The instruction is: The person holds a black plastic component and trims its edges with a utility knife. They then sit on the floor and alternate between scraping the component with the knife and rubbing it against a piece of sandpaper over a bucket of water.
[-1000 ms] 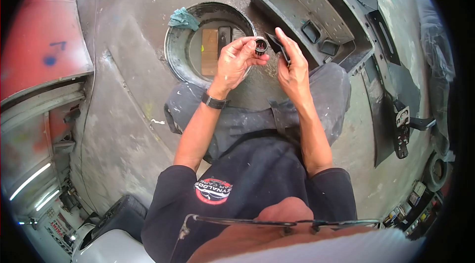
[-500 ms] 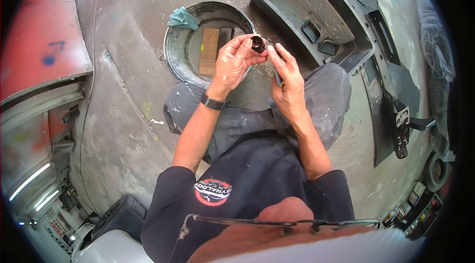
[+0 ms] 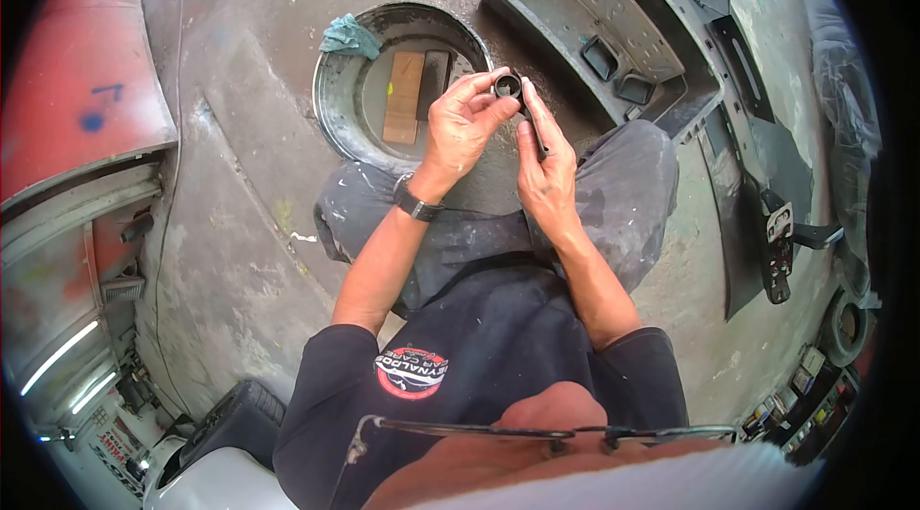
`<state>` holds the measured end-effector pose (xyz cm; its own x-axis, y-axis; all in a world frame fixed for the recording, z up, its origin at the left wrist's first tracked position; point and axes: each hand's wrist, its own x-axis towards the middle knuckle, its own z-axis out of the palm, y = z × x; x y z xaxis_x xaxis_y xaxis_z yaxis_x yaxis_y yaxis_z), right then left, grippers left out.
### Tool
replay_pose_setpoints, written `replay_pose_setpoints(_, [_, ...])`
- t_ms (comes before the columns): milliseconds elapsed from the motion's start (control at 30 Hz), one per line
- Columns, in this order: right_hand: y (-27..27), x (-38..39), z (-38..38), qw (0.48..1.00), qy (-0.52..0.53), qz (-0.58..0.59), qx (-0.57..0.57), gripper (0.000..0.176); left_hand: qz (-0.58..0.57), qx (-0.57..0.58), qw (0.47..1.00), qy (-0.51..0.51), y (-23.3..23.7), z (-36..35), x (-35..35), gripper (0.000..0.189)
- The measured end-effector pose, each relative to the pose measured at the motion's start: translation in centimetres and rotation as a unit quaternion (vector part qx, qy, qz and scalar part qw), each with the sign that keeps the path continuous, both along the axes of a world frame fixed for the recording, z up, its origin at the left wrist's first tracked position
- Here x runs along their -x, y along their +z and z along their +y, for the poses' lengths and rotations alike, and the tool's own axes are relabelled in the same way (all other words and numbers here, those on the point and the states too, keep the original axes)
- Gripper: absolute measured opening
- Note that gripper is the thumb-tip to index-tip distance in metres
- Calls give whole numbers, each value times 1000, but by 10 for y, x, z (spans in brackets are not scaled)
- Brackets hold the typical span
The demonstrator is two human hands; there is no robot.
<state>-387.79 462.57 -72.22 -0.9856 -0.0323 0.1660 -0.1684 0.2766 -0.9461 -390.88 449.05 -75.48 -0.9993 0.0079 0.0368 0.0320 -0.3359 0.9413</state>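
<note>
A small black part (image 3: 509, 85) with a hollow round end and a long narrow body is between my two hands. My left hand (image 3: 458, 131) pinches the round end between thumb and fingers, its open mouth facing up. The narrow body runs down along the fingers of my right hand (image 3: 549, 174), which closes on it with thumb and fingers. Both hands are in front of my knees, near the right side of a round metal tub (image 3: 331, 117). Inside the tub are a flat brown block (image 3: 404, 93) and a dark block (image 3: 434, 79).
A teal cloth (image 3: 350, 36) hangs over the tub's rim. A large black plastic bin (image 3: 522, 26) lies at the upper right, with dark panels (image 3: 743, 69) beyond it. A red panel (image 3: 86, 79) stands at the left, a tire (image 3: 845, 328) at the far right.
The black part has turned, and its narrow body now shows along my right hand. My right fingers have straightened beside it, and my left thumb has shifted across the round end.
</note>
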Motion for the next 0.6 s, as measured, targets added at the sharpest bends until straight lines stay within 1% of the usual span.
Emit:
replay_pose_setpoints(100, [7,0,1,997,1,-47,55,44,36,37,998,31,7,5,0,39])
replay_pose_setpoints(200, [8,-2,4,984,-3,-127,122,44,22,82,996,37,9,1,-1,36])
replay_pose_setpoints(233, [11,-1,3,975,-24,-145,167,42,39,135,989,40,11,-1,-1,36])
replay_pose_setpoints(267, [11,1,5,976,-38,-140,164,41,56,188,980,44,14,-3,0,35])
replay_pose_setpoints(300, [11,1,6,977,-45,-136,156,42,72,241,967,46,16,-4,0,35])
replay_pose_setpoints(333, [11,1,7,979,-52,-132,147,43,75,247,965,50,17,-5,0,35])
replay_pose_setpoints(433, [6,-2,9,1000,2,5,2,46,79,252,963,51,16,-5,-1,35])
replay_pose_setpoints(467, [6,-3,6,999,15,34,-40,54,79,247,965,47,15,-5,-1,35])
replay_pose_setpoints(533, [6,1,2,991,29,89,-100,63,87,247,964,33,11,-4,-1,35])
replay_pose_setpoints(600, [-2,16,6,991,55,87,-84,71,103,259,960,19,8,-4,-4,35])
